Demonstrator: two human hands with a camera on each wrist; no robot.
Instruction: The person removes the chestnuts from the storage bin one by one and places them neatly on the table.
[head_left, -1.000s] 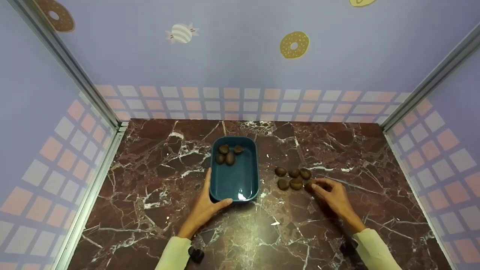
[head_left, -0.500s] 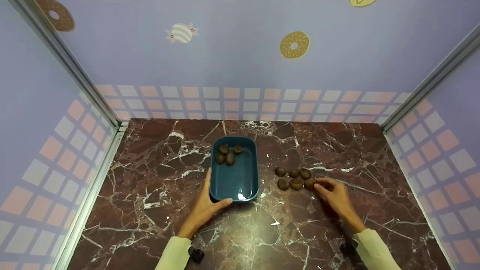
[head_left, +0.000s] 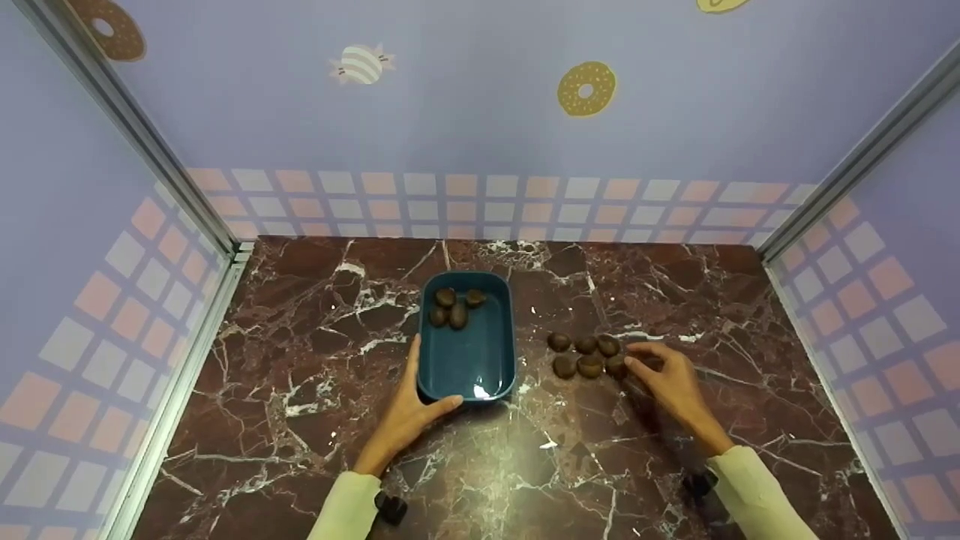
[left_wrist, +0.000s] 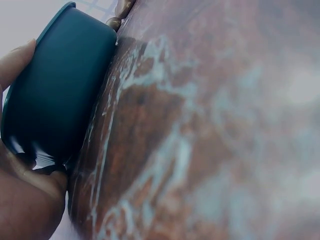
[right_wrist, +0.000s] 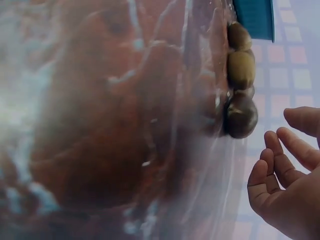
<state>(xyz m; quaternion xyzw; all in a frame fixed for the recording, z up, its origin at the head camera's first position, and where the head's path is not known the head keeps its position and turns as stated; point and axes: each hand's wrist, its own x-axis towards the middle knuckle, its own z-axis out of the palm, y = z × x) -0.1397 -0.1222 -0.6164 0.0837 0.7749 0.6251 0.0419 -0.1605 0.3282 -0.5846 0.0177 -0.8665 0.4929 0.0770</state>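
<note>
Chestnuts (head_left: 589, 366) lie in two rows on the marbled table (head_left: 547, 487), right of the teal box (head_left: 466, 361), with others inside it. Judged rigid, light and slippery; pinch across the rounded sides. Right hand (head_left: 676, 386): fingers parted, holding nothing. Left hand (head_left: 406, 415): grips box corner.

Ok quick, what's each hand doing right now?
Left hand: holding the blue tray by its corner.
Right hand: open, holding nothing, beside the brown nuts.

Lilac walls (head_left: 480, 127) with checked borders (head_left: 461, 185) around a glossy marbled tabletop (head_left: 247, 435)
</note>
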